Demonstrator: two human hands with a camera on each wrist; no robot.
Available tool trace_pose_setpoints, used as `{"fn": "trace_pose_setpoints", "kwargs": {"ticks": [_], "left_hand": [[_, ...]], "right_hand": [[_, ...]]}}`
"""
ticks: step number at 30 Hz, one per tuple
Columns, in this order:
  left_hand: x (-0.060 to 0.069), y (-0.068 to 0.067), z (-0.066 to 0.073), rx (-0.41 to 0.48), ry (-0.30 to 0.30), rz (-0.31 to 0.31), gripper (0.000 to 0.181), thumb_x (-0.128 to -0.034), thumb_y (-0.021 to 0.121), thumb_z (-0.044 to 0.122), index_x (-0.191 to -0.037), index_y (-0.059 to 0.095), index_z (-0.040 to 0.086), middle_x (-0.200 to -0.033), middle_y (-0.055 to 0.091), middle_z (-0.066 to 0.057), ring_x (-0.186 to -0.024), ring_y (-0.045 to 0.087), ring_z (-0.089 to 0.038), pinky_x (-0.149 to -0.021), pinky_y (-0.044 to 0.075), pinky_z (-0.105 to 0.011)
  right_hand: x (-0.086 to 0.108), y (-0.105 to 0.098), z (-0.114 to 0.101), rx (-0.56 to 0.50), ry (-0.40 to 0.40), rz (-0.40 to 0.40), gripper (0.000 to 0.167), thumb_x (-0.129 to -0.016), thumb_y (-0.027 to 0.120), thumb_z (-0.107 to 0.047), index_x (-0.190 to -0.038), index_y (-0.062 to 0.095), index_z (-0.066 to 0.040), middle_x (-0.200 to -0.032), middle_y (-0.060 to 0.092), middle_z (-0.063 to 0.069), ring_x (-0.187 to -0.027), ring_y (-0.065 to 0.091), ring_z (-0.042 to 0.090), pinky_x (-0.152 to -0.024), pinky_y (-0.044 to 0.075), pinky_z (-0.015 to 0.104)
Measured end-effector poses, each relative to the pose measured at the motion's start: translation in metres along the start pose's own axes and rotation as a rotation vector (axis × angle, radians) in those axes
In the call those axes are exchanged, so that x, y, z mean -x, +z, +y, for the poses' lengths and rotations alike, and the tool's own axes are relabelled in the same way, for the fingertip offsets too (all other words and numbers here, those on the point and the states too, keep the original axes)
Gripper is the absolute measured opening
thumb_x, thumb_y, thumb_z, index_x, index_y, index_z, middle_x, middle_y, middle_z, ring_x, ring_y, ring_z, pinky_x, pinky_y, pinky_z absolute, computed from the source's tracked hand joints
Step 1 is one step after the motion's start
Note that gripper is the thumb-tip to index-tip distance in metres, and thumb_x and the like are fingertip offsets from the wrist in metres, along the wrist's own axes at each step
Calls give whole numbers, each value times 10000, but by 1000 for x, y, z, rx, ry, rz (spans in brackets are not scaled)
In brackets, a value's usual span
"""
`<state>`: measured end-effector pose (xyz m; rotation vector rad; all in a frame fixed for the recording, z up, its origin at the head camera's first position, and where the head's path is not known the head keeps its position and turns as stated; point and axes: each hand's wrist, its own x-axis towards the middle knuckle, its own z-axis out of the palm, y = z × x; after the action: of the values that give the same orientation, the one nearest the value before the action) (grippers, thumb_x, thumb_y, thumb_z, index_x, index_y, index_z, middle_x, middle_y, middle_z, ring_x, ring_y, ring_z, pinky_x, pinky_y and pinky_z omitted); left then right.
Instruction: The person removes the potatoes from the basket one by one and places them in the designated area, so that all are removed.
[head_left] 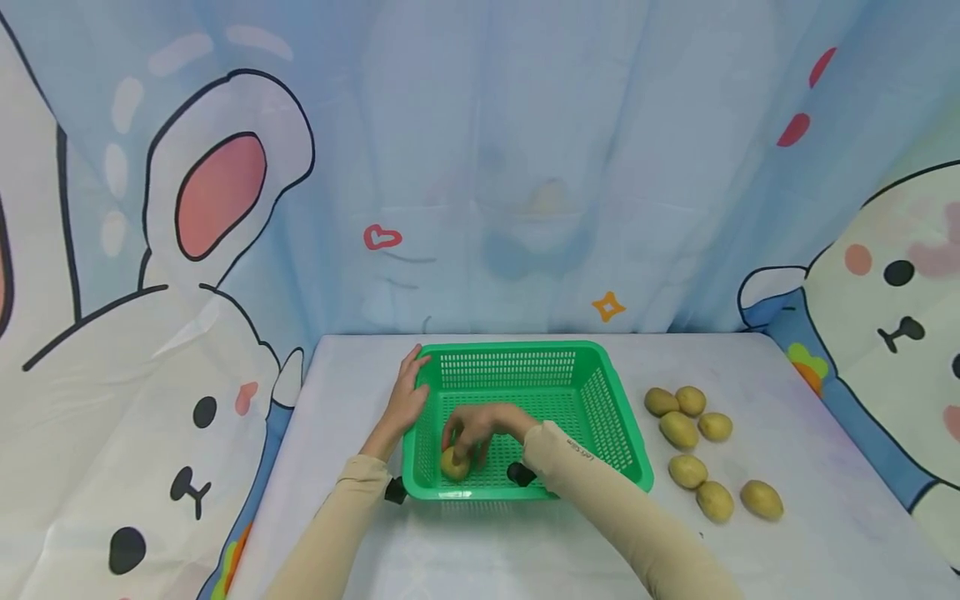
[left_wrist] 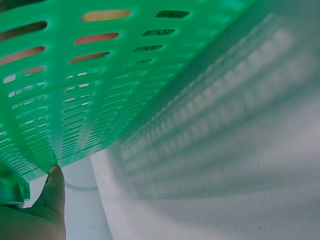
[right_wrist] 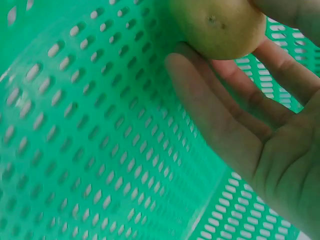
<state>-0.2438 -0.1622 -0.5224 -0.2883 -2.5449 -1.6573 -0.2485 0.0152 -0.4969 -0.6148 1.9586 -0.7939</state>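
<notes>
A green plastic basket (head_left: 525,492) with slotted walls stands on the table. My left hand (head_left: 405,402) grips its left rim; in the left wrist view a single digit (left_wrist: 56,187) presses against the slotted outer wall. Inside the basket, near its front left corner, my right hand (head_left: 480,423) holds a yellow-brown potato (head_left: 454,465) between thumb and fingers. The right wrist view shows the potato (right_wrist: 222,25) close to the basket's wall, with the fingers (right_wrist: 215,110) under and around it.
Several loose potatoes (head_left: 678,431) lie on the white-covered table (head_left: 750,383) right of the basket. A printed curtain (head_left: 487,167) hangs behind the table and along both sides. Dark wrist-camera pieces (head_left: 521,474) sit at the sleeve ends.
</notes>
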Motion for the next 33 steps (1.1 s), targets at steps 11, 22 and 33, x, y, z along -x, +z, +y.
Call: {"fn": "trace_pose_setpoints", "kwargs": {"ticks": [11, 22, 33], "left_hand": [[1, 0, 4, -2, -5, 10, 567, -873, 400, -78, -1440, 399, -78, -1619, 170, -158, -1486, 143, -345, -1161, 208, -539], [3, 1, 4, -10, -5, -7, 566, -892, 394, -71, -1458, 378, -66, -1625, 147, -154, -1490, 121, -345, -1162, 205, -537], [3, 1, 4, -10, 2, -4, 577, -875, 392, -73, -1452, 376, -79, -1621, 152, -163, -1489, 122, -349, -1165, 195, -538]], "right_hand": [[36, -23, 4, 50, -189, 212, 281, -864, 657, -68, -1139, 694, -25, -994, 674, 100, -800, 667, 189, -696, 587, 479], [82, -37, 13, 0, -311, 391, 303, -914, 610, -80, -1200, 647, 13, -1009, 627, 128, -852, 650, 271, -725, 576, 502], [129, -35, 53, -104, -363, 612, 258, -899, 611, -107, -1135, 662, -16, -968, 622, 148, -820, 656, 423, -645, 585, 368]]}}
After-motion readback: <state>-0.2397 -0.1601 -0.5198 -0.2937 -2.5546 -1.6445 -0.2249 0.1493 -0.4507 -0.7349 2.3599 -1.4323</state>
